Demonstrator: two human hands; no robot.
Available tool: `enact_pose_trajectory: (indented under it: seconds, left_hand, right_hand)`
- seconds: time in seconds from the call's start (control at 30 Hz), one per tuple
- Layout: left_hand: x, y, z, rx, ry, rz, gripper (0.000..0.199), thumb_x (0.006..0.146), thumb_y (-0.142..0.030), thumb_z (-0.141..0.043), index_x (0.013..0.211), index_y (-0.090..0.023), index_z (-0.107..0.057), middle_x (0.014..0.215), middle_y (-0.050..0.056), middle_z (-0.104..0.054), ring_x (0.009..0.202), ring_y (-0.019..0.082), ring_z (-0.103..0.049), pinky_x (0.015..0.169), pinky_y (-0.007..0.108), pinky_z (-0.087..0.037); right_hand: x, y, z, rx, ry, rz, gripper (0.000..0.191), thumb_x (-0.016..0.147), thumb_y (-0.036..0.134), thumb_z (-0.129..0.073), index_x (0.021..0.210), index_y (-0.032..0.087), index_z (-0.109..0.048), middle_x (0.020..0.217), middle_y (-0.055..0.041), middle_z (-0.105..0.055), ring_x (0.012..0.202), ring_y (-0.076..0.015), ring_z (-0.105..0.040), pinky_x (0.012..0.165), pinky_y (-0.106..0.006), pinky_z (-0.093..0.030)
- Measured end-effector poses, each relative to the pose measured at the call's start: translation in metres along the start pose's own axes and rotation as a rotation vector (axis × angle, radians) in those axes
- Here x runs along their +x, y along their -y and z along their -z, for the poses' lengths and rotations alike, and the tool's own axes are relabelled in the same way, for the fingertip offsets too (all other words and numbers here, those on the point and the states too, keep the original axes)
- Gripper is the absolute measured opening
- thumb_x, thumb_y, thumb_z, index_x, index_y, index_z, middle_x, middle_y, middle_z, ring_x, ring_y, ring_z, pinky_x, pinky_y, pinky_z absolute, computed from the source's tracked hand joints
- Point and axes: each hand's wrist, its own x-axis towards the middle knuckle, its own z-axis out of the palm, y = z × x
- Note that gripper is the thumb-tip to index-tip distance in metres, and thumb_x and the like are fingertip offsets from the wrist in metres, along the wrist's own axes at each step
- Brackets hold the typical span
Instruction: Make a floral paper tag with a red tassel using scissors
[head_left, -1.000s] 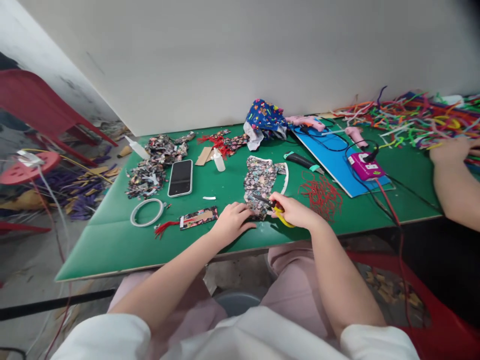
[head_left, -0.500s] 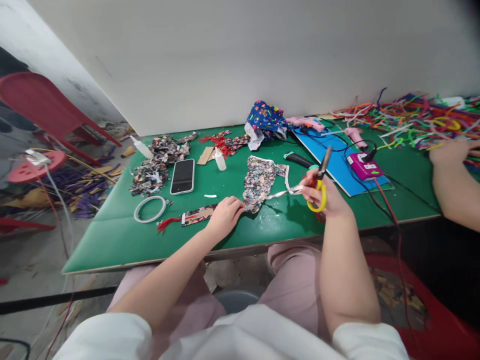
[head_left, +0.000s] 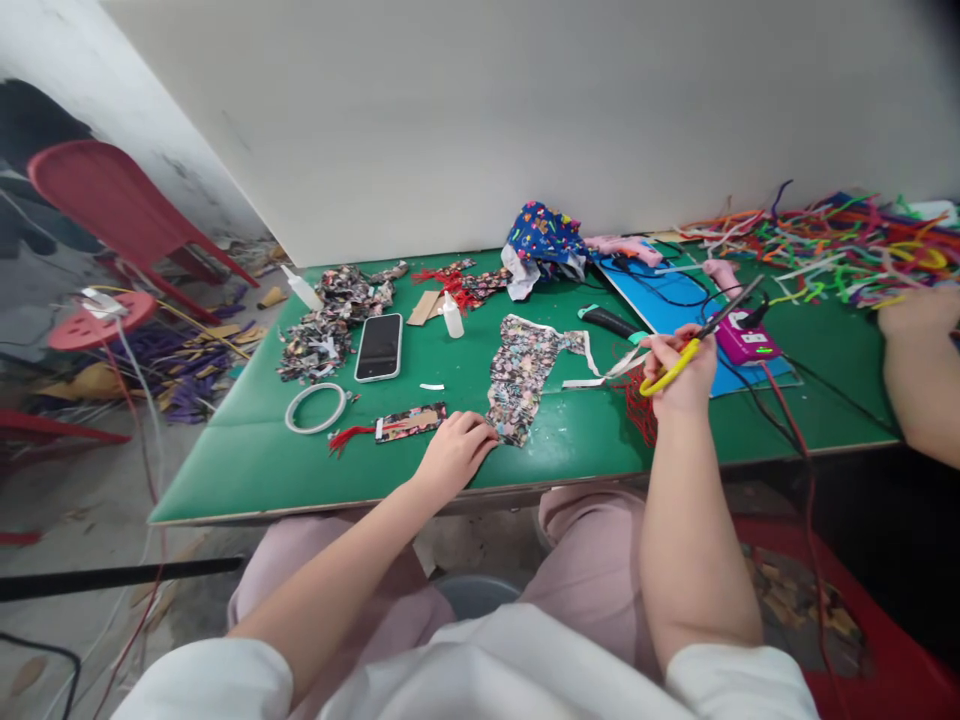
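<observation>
A floral fabric piece (head_left: 521, 370) with white edging lies flat on the green table. At its lower left corner is my left hand (head_left: 456, 455), fingers closed together on the fabric's edge. My right hand (head_left: 679, 375) grips yellow-handled scissors (head_left: 670, 368), blades pointing up and to the right. A white strip (head_left: 626, 362) is pinched between the same hand's fingers, its end trailing left. Red threads (head_left: 639, 408) lie beneath that hand. Left of my left hand sits a floral bookmark-like strip (head_left: 409, 423) with a red tassel (head_left: 351, 438).
A phone (head_left: 379, 347), white tape roll (head_left: 315, 408), small bottle (head_left: 452, 316) and floral scrap heap (head_left: 322, 330) are at left. A utility knife (head_left: 611, 323), blue board (head_left: 652, 300) and purple power socket (head_left: 746, 340) stand right. Another person's arm (head_left: 922, 350) reaches colourful strips (head_left: 840, 240).
My right hand has moved right and away from the fabric with the scissors, whose blades now tilt rightward. The white strip has come away from the fabric's lower edge. My left hand stays on the fabric.
</observation>
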Motion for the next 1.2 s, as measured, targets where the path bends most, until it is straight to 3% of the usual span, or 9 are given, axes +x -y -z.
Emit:
enact_pose_trajectory:
  seconds: [0.1,0.2,0.37,0.47,0.63,0.83,1.0,1.1,1.2]
  left_hand:
    - [-0.010,0.003,0.003,0.015,-0.033,0.031,0.025,0.090,-0.033,-0.042,0.093,-0.021,-0.063,0.097,0.005,-0.059,0.090,0.017,-0.053,0.085,0.032,-0.042]
    - [-0.023,0.020,0.012,0.073,-0.098,0.125,0.028,0.091,-0.032,-0.040,0.100,-0.020,-0.063,0.104,0.008,-0.058,0.098,0.020,-0.051,0.090,0.036,-0.040]
    - [-0.046,0.059,0.035,0.192,-0.140,0.305,0.037,0.090,-0.033,-0.037,0.117,-0.016,-0.055,0.120,0.016,-0.053,0.115,0.032,-0.042,0.094,0.050,-0.034]
    - [-0.051,0.070,0.044,0.184,-0.056,0.324,0.040,0.090,-0.035,-0.038,0.120,-0.015,-0.054,0.112,0.016,-0.059,0.107,0.030,-0.050,0.090,0.045,-0.039]
    - [-0.044,0.080,0.054,0.104,0.053,0.352,0.044,0.086,-0.040,-0.045,0.122,-0.017,-0.053,0.102,0.012,-0.061,0.094,0.026,-0.055,0.083,0.039,-0.042]
    - [-0.033,0.090,0.067,-0.075,0.116,0.425,0.040,0.073,-0.047,-0.059,0.101,-0.020,-0.064,0.082,0.006,-0.061,0.078,0.023,-0.055,0.069,0.032,-0.042]
    - [-0.026,0.076,0.072,-0.302,0.064,0.504,0.027,0.069,-0.045,-0.062,0.075,-0.019,-0.064,0.073,0.003,-0.059,0.069,0.018,-0.053,0.063,0.028,-0.041]
    - [-0.018,0.055,0.070,-0.523,0.048,0.571,0.029,0.069,-0.046,-0.062,0.076,-0.017,-0.060,0.064,0.001,-0.059,0.059,0.015,-0.054,0.054,0.025,-0.042]
    - [-0.004,0.028,0.062,-0.767,0.028,0.609,0.032,0.070,-0.046,-0.063,0.081,-0.017,-0.054,0.067,0.000,-0.061,0.058,0.013,-0.057,0.050,0.023,-0.045]
  right_hand:
    - [-0.001,-0.003,-0.002,-0.095,-0.020,0.026,0.032,0.068,0.028,-0.060,0.085,0.025,-0.034,0.064,0.0081,-0.058,0.034,-0.0052,-0.038,0.034,-0.018,-0.026]
    - [-0.005,-0.005,-0.003,-0.317,0.129,-0.067,0.030,0.068,0.036,-0.061,0.084,0.024,-0.039,0.063,0.0058,-0.056,0.041,-0.0083,-0.046,0.038,-0.020,-0.030]
    - [-0.017,0.002,-0.003,-1.125,0.448,-0.021,0.034,0.066,0.044,-0.065,0.091,0.024,-0.058,0.072,-0.0022,-0.062,0.063,-0.0187,-0.057,0.056,-0.028,-0.038]
    - [-0.020,0.008,-0.003,-1.269,0.398,0.052,0.039,0.069,0.049,-0.062,0.099,0.024,-0.060,0.073,-0.0035,-0.063,0.066,-0.0205,-0.057,0.058,-0.030,-0.038]
    - [-0.018,0.006,-0.009,-1.072,0.125,0.192,0.046,0.069,0.049,-0.062,0.105,0.020,-0.059,0.073,-0.0032,-0.061,0.066,-0.0181,-0.057,0.065,-0.031,-0.043]
    - [-0.023,0.004,-0.019,-0.918,-0.021,0.273,0.045,0.068,0.047,-0.064,0.104,0.019,-0.058,0.078,-0.0043,-0.063,0.068,-0.0182,-0.060,0.069,-0.033,-0.047]
    - [-0.028,0.014,-0.029,-0.567,-0.277,0.256,0.033,0.080,0.043,-0.052,0.104,0.022,-0.044,0.094,-0.0088,-0.063,0.049,-0.0125,-0.052,0.049,-0.028,-0.043]
    - [-0.038,0.017,-0.048,-0.377,-0.149,0.162,0.029,0.075,0.038,-0.058,0.093,0.024,-0.040,0.088,-0.0047,-0.061,0.045,-0.0095,-0.047,0.045,-0.026,-0.039]
    - [-0.057,0.013,-0.075,-0.184,0.362,-0.199,0.033,0.069,0.041,-0.060,0.086,0.026,-0.036,0.081,-0.0004,-0.059,0.046,-0.0089,-0.047,0.040,-0.022,-0.035]
